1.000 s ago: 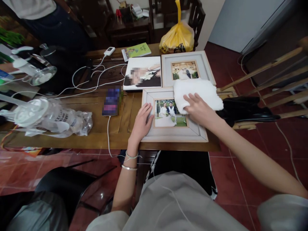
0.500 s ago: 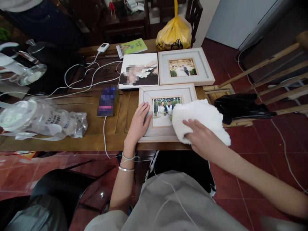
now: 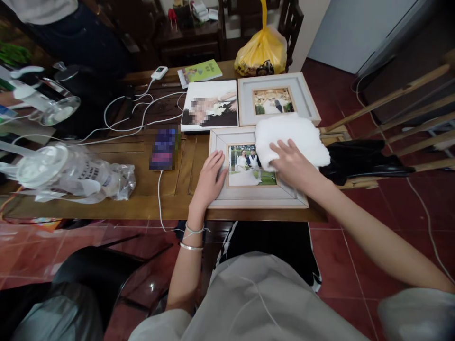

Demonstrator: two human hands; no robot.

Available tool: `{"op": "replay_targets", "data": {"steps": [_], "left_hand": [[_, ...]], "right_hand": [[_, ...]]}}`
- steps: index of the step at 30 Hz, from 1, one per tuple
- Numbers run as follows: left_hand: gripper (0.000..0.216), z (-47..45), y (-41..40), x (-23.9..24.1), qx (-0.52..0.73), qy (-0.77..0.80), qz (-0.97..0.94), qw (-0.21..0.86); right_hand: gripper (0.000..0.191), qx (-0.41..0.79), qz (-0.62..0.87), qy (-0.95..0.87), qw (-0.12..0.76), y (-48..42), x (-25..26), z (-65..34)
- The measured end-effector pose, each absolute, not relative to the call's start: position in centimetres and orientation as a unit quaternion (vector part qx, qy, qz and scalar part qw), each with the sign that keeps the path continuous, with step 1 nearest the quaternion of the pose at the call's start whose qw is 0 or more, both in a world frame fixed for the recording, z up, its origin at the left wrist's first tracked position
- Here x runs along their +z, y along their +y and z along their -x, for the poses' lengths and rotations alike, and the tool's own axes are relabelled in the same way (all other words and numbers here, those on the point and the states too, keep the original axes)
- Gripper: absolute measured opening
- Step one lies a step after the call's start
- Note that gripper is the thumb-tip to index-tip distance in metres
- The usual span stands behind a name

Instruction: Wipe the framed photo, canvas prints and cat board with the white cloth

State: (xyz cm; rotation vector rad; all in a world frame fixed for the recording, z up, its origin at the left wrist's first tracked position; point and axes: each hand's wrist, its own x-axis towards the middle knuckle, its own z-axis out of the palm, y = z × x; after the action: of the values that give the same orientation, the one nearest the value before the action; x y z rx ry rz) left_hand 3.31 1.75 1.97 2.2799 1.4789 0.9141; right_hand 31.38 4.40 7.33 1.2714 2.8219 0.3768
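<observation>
My left hand (image 3: 210, 179) lies flat along the left side of the near picture frame (image 3: 249, 197), fingers stretched out and together. Behind a pale wide border, that frame holds a wedding photo (image 3: 245, 171). My right hand (image 3: 295, 166) has hold of a white towel (image 3: 293, 135), its fingers spread over the cloth and its thumb side partly hidden. The towel covers the frame's upper right corner and overhangs its right side. Just beyond it, a second picture frame (image 3: 302, 97) lies flat, its near edge partly under the towel.
Left of that frame lies a photo album (image 3: 227, 87), with a green booklet (image 3: 206, 72) behind it. A phone (image 3: 163, 149) on a white cable, bagged plastic cups (image 3: 88, 173) and a yellow bag (image 3: 263, 52) share the wooden table (image 3: 185, 201). A wooden chair (image 3: 401, 106) stands right.
My right hand has slid the towel away from me, up to the frame's far right corner, uncovering its lower right part. My left hand stays on the frame.
</observation>
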Motion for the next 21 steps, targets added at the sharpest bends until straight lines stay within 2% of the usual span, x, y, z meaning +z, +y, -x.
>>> {"op": "replay_targets", "data": {"steps": [3,6,11,14,18,21], "left_hand": [[0.045,-3.5,1.7,2.0,0.320,0.515,-0.784,0.133],[0.045,-3.6,1.6,2.1,0.320,0.517,-0.783,0.132],[0.045,-3.5,1.5,2.3,0.312,0.516,-0.786,0.138],[0.046,-3.3,1.5,2.3,0.302,0.514,-0.790,0.144],[0.047,-3.1,1.6,2.2,0.298,0.509,-0.793,0.156],[0.047,-3.1,1.7,2.1,0.303,0.509,-0.789,0.160]], "right_hand": [[0.024,0.105,-0.389,0.915,0.021,-0.2,8.0,-31.6],[0.018,0.071,-0.364,0.929,-0.008,-5.3,9.4,-32.1],[0.030,-0.015,-0.337,0.940,-0.048,-8.7,10.3,-32.8],[0.036,-0.022,-0.372,0.926,-0.059,-5.9,9.1,-32.7],[0.038,-0.005,-0.459,0.885,-0.079,1.6,7.5,-32.2],[0.047,0.027,-0.490,0.866,-0.099,7.0,7.2,-31.9]]}}
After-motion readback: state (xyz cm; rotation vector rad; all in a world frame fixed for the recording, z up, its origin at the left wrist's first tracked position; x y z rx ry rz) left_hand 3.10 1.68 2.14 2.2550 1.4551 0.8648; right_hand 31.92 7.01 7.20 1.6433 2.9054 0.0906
